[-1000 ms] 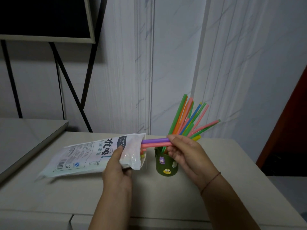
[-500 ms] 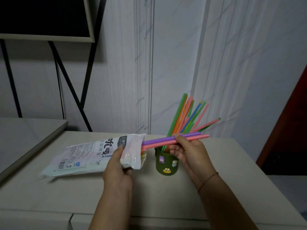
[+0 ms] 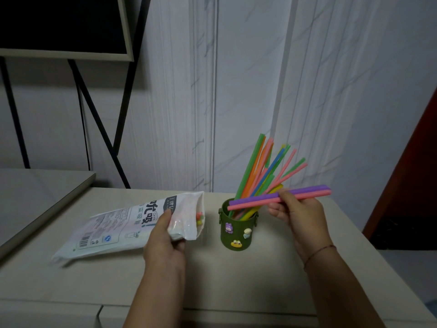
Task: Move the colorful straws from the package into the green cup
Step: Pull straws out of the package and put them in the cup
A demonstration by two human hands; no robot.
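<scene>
The white straw package point(image 3: 123, 226) lies on the table with its open end towards the green cup point(image 3: 237, 230). My left hand point(image 3: 166, 235) grips that open end, where a few straw tips point(image 3: 200, 217) show inside. The cup, decorated with small figures, stands upright and holds several colorful straws point(image 3: 264, 166) fanned up and to the right. My right hand point(image 3: 296, 210) pinches a purple straw and a pink straw point(image 3: 257, 200), held nearly level just above the cup's rim, fully out of the package.
The beige table point(image 3: 212, 280) ends at a front edge near the bottom. A lower grey surface point(image 3: 35, 188) sits at left. Black stand legs point(image 3: 99, 119) and a dark framed panel point(image 3: 63, 27) are behind; a marbled wall is at the back.
My right hand has drawn the purple and pink straws rightwards, fully out of the package, to above the cup. My left hand still holds the package end.
</scene>
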